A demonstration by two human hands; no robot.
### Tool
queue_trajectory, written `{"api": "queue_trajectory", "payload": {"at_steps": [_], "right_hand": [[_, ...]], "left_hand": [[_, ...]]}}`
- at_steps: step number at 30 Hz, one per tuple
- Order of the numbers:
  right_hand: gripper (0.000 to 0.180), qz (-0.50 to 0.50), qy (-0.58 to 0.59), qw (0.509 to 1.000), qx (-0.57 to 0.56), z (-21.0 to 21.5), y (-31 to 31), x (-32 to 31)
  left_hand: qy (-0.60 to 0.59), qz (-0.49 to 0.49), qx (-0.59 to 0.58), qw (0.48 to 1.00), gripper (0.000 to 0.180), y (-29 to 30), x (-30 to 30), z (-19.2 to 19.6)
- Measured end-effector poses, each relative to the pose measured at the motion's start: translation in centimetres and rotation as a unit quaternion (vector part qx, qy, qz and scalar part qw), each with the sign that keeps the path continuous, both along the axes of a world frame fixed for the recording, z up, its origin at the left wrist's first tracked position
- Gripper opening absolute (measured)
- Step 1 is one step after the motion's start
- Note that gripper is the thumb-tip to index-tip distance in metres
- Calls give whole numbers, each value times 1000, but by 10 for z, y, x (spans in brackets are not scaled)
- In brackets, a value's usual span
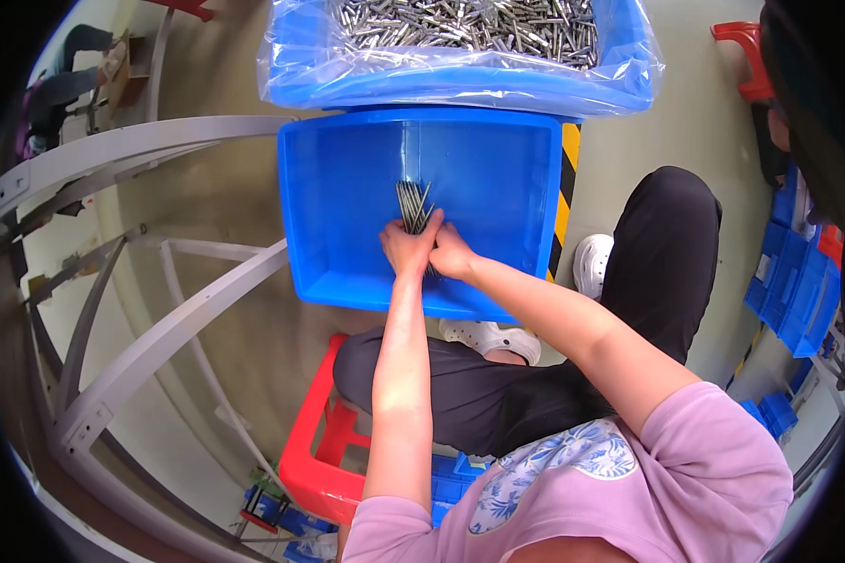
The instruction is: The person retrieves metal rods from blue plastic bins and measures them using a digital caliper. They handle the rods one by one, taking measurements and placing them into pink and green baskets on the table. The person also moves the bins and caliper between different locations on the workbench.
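Note:
Both hands meet over a blue plastic bin (pixel 483 159) that stands before me. My left hand (pixel 409 249) is closed around a bundle of thin metal rods (pixel 411 199) with pointed-looking ends, which stick out past the fingers toward the far side. Pressed against the near end of that bundle is my right hand (pixel 451 251), its fingers curled in; a few rod ends show just below it. Behind the bin, a second blue bin (pixel 422 89) lined with clear plastic holds a heap of loose metal pieces (pixel 469 26) of similar look.
A grey metal frame (pixel 178 310) runs along my left. The red stool (pixel 324 479) is at my lower left, and black-yellow floor tape (pixel 566 188) borders the bin's right side. Folded blue crates (pixel 793 281) stand at far right. Another person (pixel 61 80) sits at upper left.

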State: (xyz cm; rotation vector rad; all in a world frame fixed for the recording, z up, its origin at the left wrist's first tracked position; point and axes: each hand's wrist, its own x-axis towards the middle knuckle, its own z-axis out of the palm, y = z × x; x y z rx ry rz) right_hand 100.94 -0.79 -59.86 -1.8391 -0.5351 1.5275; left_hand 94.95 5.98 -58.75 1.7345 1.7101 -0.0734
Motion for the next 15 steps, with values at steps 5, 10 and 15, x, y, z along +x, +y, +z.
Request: {"api": "queue_trajectory", "payload": {"at_steps": [5,10,15], "right_hand": [[41,-149,250,956,46,-5,-9,-4],[49,-159,280,943,79,3,-13,2],[59,-224,322,916,91,12,-18,-4]], "left_hand": [[-8,-8,-34,999,70,0,6,-4],[70,-19,-11,997,48,5,13,-10],[69,-34,-29,997,43,5,20,2]]}}
